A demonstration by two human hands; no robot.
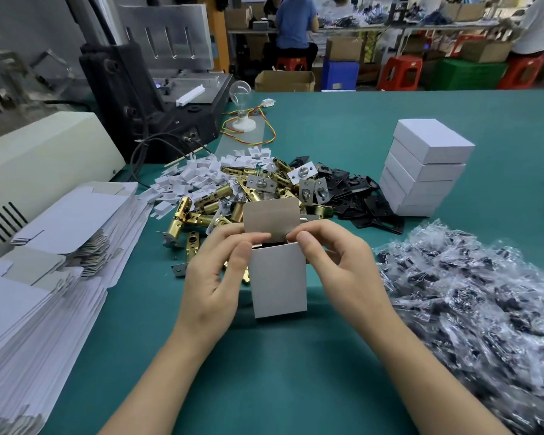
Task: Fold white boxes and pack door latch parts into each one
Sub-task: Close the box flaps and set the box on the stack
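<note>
Head view: the white box (278, 284) stands upright at centre, lid flap raised, with the left hand (214, 271) and right hand (343, 265) each pinching a top corner. Its thin card likely creases easily, so the folded edges are the safest hold. The brass latch bolts (208, 211) at its 12 o'clock look heavy.

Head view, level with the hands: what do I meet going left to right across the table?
From the left: stack of flat box blanks → left hand → open white box → right hand → pile of clear bagged parts.
</note>
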